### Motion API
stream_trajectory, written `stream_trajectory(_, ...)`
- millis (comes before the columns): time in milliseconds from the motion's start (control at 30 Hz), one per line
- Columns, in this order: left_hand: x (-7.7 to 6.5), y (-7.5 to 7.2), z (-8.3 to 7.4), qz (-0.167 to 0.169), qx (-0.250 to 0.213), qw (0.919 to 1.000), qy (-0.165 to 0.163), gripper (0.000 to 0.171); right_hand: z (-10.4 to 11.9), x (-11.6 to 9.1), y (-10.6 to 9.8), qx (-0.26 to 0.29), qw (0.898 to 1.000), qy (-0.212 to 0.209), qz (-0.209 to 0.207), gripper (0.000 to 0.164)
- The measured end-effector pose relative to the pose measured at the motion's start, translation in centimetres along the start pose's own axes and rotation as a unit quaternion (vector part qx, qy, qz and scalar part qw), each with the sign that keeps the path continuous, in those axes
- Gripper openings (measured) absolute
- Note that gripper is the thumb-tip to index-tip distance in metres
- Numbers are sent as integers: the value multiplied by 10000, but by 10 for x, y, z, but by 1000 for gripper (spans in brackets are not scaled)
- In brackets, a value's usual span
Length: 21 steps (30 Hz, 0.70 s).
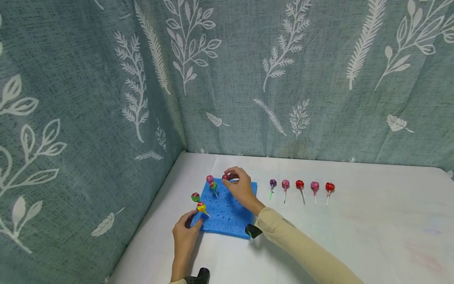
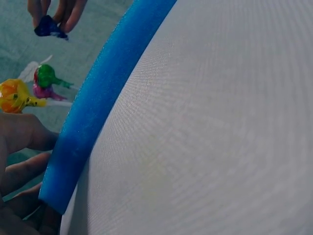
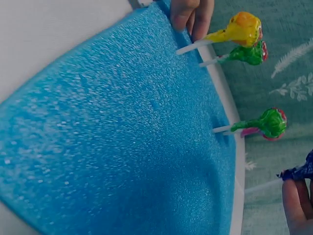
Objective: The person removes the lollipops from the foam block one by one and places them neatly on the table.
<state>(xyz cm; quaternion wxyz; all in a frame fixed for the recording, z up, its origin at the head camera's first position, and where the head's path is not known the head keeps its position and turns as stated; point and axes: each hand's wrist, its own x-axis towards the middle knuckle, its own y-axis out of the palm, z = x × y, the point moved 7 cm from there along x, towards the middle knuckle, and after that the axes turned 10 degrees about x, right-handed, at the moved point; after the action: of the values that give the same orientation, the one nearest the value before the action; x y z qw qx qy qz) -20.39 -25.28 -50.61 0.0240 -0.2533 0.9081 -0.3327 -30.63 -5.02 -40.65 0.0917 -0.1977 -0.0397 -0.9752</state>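
A blue foam board [image 1: 223,221] with rows of small holes lies on the white table. My left hand [image 1: 185,236] grips its near left corner between thumb and fingers. Over the board's far part, my right hand [image 1: 244,190] pinches a lollipop in a dark blue wrapper [image 3: 299,171] by its head. Its white stick points toward the board; I cannot tell whether it touches. Along the board's left side, lollipops stand on their sticks: a yellow one [image 1: 201,206] and a green one [image 1: 195,197] nearer me, another green one [image 1: 213,185] and a pink one [image 1: 210,179] farther off.
Right of the board, several lollipops lie in a row on the table [image 1: 372,221], from a purple one [image 1: 272,183] to a red one [image 1: 330,187]. A green leaf-patterned curtain [image 1: 241,79] hangs behind the table and along its left.
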Motion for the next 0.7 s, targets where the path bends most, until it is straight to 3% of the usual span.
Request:
stream_trajectory(167, 0, 1, 1, 33, 14, 10000, -28, 35, 20, -9, -7, 48, 10000, -65, 4, 18)
stream_trajectory(533, 1, 2, 0, 33, 21, 10000, 11, 35, 26, -21, -26, -166, 9994, 291, -42, 20)
stream_trajectory(700, 1, 1, -1, 30, 10, 10000, -26, 35, 3, -21, -36, -274, 9989, 328, -182, 20)
